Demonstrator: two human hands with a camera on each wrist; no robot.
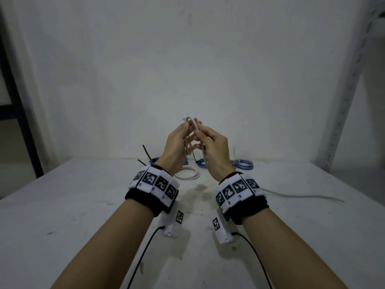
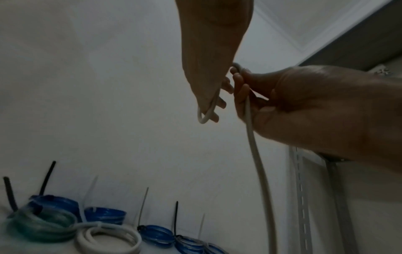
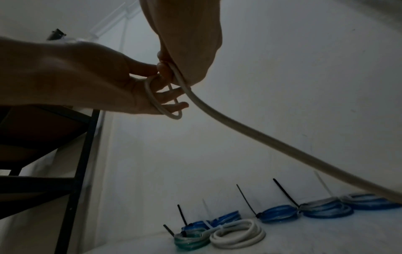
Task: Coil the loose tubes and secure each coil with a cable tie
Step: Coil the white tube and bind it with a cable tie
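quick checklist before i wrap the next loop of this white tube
1. First loop held: ok. The left hand grips a small loop of the pale white flexible tube round its fingers.
2. Feed controlled: ok. The right hand pinches the tube just beside the loop.
3. Slack free: ok. The tube's tail lies loose on the white table, apart from the other coils.
4. Finished coils out of the way: ok. The tied white coil and blue translucent coils sit at the back by the wall.
5. Loose cable tie ready: cannot tell. Every tie I see already binds a coil.
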